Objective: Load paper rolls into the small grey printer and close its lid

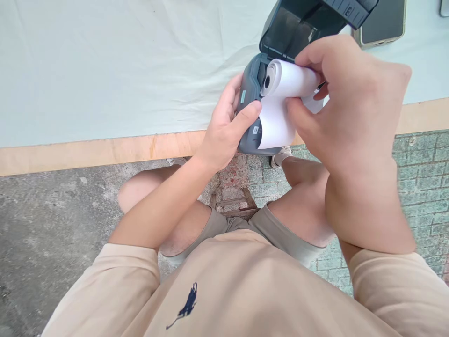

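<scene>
A dark grey-blue portable label printer (249,89) is held at the table's front edge, its lid (301,28) swung up and away. My left hand (229,121) grips the printer's left side, thumb on top near the paper. Over the open compartment lies a white paper roll (291,79), with a dark core at its left end. A loose tail of paper hangs from it toward me. My right hand (347,93) pinches the roll's right part between thumb and fingers. Whether the roll sits fully in the compartment is hidden.
A dark-screened phone (384,21) lies on the table behind the printer at the right. Another object (445,8) is cut off at the right corner. Pale cloth (122,70) covers the table above its wooden edge (105,150). Below are my knees and a wooden stool (235,206).
</scene>
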Demonstrator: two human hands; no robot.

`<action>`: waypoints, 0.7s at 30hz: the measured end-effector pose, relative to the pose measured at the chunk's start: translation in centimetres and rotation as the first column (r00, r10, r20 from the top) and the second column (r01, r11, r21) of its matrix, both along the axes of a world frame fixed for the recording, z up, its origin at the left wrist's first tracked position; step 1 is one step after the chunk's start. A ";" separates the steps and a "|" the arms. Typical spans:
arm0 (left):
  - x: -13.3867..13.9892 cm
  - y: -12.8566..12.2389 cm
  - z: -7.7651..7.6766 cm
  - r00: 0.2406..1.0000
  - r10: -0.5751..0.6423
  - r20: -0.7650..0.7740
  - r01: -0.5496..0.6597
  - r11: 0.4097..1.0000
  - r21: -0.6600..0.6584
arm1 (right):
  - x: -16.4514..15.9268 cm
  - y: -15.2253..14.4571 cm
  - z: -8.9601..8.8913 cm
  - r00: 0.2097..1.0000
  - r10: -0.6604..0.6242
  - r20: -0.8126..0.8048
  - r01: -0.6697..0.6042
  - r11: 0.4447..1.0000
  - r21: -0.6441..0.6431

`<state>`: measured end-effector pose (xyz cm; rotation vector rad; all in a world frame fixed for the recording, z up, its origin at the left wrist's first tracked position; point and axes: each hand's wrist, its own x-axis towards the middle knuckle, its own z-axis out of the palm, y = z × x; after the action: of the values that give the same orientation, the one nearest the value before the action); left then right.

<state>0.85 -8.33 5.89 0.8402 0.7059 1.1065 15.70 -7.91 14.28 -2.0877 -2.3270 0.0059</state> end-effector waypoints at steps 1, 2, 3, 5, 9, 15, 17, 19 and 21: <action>0.0 0.0 -0.1 1.000 -0.001 0.005 0.001 1.000 0.005 | -0.1 0.0 -0.1 1.000 -0.006 -0.002 0.006 1.000 -0.013; 0.0 0.0 -0.2 1.000 0.000 0.012 0.000 1.000 0.007 | -0.1 0.1 -0.2 1.000 -0.012 -0.006 0.011 1.000 -0.023; -0.1 0.0 -0.2 1.000 0.001 0.021 -0.002 1.000 0.010 | -0.2 0.1 -0.3 1.000 -0.017 -0.012 0.016 0.999 -0.029; 0.0 0.0 -0.2 0.999 0.006 0.035 -0.006 1.000 0.008 | -0.1 0.3 -0.6 0.999 -0.017 -0.036 0.016 1.000 -0.013; 0.0 -0.2 0.1 0.998 0.014 0.060 -0.012 0.999 -0.037 | 0.6 0.6 -1.3 0.994 0.048 -0.101 -0.043 0.998 0.048; -0.1 0.1 0.5 0.993 0.026 0.115 -0.012 0.992 -0.127 | 1.8 -0.1 -1.9 0.904 0.357 -0.236 -0.295 0.919 0.261; -0.2 0.2 0.4 0.991 0.023 0.134 -0.004 0.990 -0.142 | 1.7 -0.5 -2.2 0.882 0.400 -0.250 -0.342 0.907 0.244; -0.4 0.3 0.2 0.986 0.001 0.167 0.019 0.992 -0.123 | 1.4 -0.7 -2.5 0.881 0.398 -0.254 -0.350 0.912 0.214; -0.5 0.3 0.1 0.985 -0.025 0.172 0.039 0.996 -0.079 | 1.3 -0.8 -2.8 0.883 0.392 -0.257 -0.343 0.914 0.217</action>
<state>0.31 -8.07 5.97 0.6753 0.5884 1.0988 17.00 -8.73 11.47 -1.4269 -2.3985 0.1169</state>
